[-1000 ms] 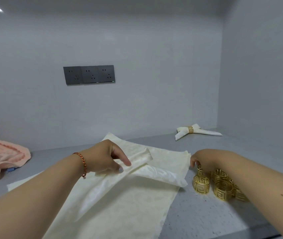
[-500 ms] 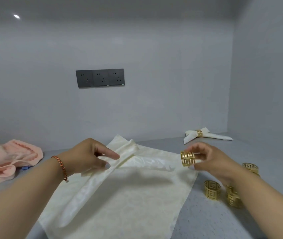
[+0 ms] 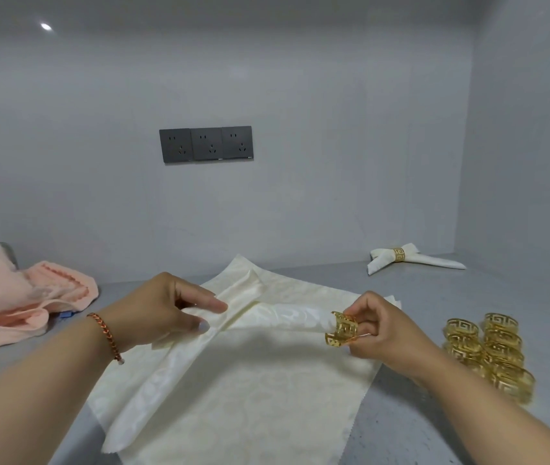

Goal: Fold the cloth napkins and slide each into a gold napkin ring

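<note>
Countertop (image 3: 418, 297) of grey stone carries everything, with three dark wall sockets (image 3: 206, 144) on the far wall. A flat cream napkin (image 3: 250, 391) lies spread in the middle, probably waiting for its turn. On top of it lies the folded napkin (image 3: 233, 325), a long narrow strip bent into a V shape; one arm runs near-left, the other points to the right. A pink towel (image 3: 22, 297) lies at the far left. The left hand (image 3: 163, 313) pinches the bend of the strip, I think to keep the folds together. The right hand (image 3: 384, 327) grips a gold napkin ring (image 3: 341, 329) with its fingertips, the opening facing left, and the right tip of the strip just enters it. More gold rings (image 3: 488, 350) are piled at the right, within easy reach. A finished napkin (image 3: 407, 260) lies far right.
</note>
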The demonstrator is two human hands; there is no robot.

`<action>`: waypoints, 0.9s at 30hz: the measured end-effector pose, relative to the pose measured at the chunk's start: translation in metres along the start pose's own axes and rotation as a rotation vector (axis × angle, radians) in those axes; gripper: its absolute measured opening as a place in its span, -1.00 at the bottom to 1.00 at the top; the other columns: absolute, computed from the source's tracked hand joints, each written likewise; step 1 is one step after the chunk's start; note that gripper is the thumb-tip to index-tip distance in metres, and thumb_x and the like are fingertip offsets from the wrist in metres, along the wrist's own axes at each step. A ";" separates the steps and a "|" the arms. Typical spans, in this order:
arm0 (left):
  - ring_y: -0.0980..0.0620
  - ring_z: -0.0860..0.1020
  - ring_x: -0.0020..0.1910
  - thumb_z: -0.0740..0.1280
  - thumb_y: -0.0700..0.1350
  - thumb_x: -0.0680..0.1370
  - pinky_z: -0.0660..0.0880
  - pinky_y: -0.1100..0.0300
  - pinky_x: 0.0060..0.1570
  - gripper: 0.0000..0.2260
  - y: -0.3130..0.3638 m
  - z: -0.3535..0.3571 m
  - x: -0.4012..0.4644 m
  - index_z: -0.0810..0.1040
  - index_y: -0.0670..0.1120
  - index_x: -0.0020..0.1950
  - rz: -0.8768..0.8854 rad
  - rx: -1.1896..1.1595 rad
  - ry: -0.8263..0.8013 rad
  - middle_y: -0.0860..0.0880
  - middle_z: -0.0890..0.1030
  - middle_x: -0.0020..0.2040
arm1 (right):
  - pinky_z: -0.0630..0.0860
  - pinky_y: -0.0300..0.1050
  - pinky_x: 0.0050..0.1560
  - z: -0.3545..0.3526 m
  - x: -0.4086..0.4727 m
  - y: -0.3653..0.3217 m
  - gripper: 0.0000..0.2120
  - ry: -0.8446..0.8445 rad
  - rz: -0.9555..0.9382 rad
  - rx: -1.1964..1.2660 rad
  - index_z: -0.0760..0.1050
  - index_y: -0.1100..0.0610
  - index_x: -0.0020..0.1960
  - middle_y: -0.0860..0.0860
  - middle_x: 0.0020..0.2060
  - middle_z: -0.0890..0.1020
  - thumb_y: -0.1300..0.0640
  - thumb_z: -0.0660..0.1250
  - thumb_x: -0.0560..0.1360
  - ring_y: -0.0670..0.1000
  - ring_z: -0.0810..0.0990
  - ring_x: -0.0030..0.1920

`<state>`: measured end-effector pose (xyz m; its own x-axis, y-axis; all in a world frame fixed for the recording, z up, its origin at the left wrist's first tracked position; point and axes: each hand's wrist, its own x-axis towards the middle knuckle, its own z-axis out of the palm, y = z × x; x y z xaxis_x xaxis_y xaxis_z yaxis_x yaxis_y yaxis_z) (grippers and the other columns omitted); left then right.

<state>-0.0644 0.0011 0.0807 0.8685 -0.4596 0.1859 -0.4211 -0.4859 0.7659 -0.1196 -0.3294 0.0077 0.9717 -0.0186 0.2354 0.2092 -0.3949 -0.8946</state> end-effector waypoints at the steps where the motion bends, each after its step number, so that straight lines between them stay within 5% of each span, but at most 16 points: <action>1: 0.21 0.64 0.01 0.50 -0.39 0.37 0.51 0.44 -0.09 -0.65 0.000 0.000 0.000 0.75 0.09 -0.17 0.005 0.005 -0.006 0.14 0.70 0.00 | 0.58 -0.25 -0.17 0.001 0.000 -0.002 -0.59 -0.002 -0.006 -0.009 0.44 0.21 0.02 0.03 -0.12 0.66 0.40 0.53 0.28 -0.13 0.66 -0.20; 5: 0.21 0.64 0.04 0.50 -0.40 0.37 0.51 0.41 0.01 -0.65 0.001 0.003 -0.002 0.74 0.09 -0.16 0.022 0.018 -0.034 0.15 0.70 0.00 | 0.54 -0.28 -0.22 0.002 -0.001 -0.009 -0.60 -0.001 -0.023 -0.078 0.44 0.19 0.00 -0.09 -0.25 0.61 0.39 0.54 0.28 -0.24 0.59 -0.31; 8: 0.20 0.64 0.04 0.50 -0.41 0.36 0.53 0.37 0.03 -0.67 0.003 0.005 -0.002 0.75 0.05 -0.14 0.040 0.008 -0.047 0.13 0.70 0.00 | 0.59 -0.13 -0.04 0.002 0.000 -0.013 -0.59 -0.005 -0.060 -0.171 0.45 0.10 -0.03 -0.05 -0.13 0.65 0.29 0.58 0.25 -0.13 0.63 -0.16; 12: 0.14 0.64 0.05 0.50 -0.38 0.38 0.53 0.11 0.15 -0.68 0.007 0.011 -0.002 0.74 0.05 -0.11 0.054 0.046 -0.068 0.14 0.70 0.01 | 0.51 -0.33 0.03 0.006 0.001 -0.024 -0.60 -0.046 -0.122 -0.287 0.45 0.03 -0.04 -0.13 -0.09 0.65 0.19 0.60 0.25 -0.25 0.58 -0.06; 15: 0.12 0.63 0.08 0.51 -0.36 0.38 0.50 -0.08 0.21 -0.67 0.006 0.015 -0.002 0.74 0.10 -0.11 0.054 0.062 -0.077 0.16 0.69 0.03 | 0.52 -0.23 0.08 0.010 0.001 -0.031 -0.59 -0.060 -0.155 -0.351 0.45 0.01 -0.05 -0.17 -0.10 0.64 0.13 0.60 0.24 -0.31 0.56 -0.03; 20: 0.15 0.63 0.08 0.51 -0.36 0.38 0.51 -0.04 0.21 -0.66 0.005 0.018 -0.003 0.74 0.11 -0.11 0.073 0.062 -0.083 0.15 0.68 0.04 | 0.53 -0.20 0.01 0.010 0.006 -0.036 -0.59 -0.032 -0.175 -0.561 0.38 -0.09 -0.07 -0.20 -0.07 0.60 0.02 0.58 0.25 -0.26 0.54 0.01; 24: -0.14 0.62 0.10 0.53 -0.30 0.37 0.48 -0.24 0.13 -0.70 0.004 0.015 -0.006 0.74 0.10 -0.08 0.100 0.040 -0.098 0.03 0.69 0.05 | 0.47 -0.33 -0.12 0.006 0.008 -0.038 -0.58 -0.020 -0.198 -0.631 0.36 -0.11 -0.08 -0.22 -0.04 0.60 0.05 0.57 0.27 -0.25 0.54 -0.01; 27: -0.20 0.61 0.10 0.52 -0.20 0.33 0.47 -0.34 0.08 -0.74 0.004 0.015 -0.008 0.73 0.09 -0.07 0.096 0.031 -0.102 0.04 0.69 0.05 | 0.53 -0.22 -0.05 0.010 0.006 -0.042 -0.58 -0.039 -0.208 -0.609 0.37 -0.11 -0.07 -0.26 -0.03 0.59 0.04 0.57 0.26 -0.24 0.55 -0.05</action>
<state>-0.0766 -0.0083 0.0728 0.7930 -0.5779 0.1929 -0.5107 -0.4580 0.7276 -0.1216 -0.3034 0.0430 0.9234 0.1431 0.3562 0.3047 -0.8376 -0.4534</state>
